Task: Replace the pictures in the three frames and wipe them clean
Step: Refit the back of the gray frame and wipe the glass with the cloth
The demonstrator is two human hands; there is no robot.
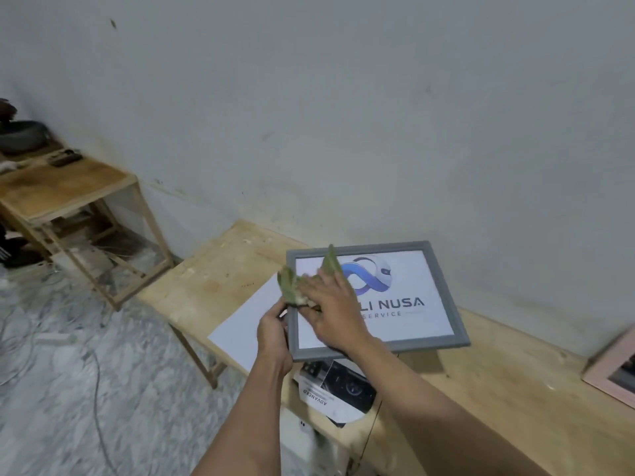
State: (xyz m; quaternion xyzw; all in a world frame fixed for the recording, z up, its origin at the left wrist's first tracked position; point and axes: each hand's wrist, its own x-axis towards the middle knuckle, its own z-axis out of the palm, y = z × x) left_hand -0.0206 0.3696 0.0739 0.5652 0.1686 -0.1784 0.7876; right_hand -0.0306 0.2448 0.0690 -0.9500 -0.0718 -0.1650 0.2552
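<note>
A grey rectangular picture frame (377, 298) with a blue-and-white logo print stands tilted above the pale plywood worktop (498, 383), held up at its left edge by the left hand (273, 333), whose grip closes around that edge. The right hand (331, 305) presses a crumpled green cloth (295, 283) flat against the glass. A white paper sheet (240, 324) lies beside the frame, a pink frame (615, 369) far right

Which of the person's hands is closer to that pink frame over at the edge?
The right hand. It presses a green cloth on the grey frame's glass, well short of the pink frame. The left hand grips the grey frame's far left edge, farther away.
</note>
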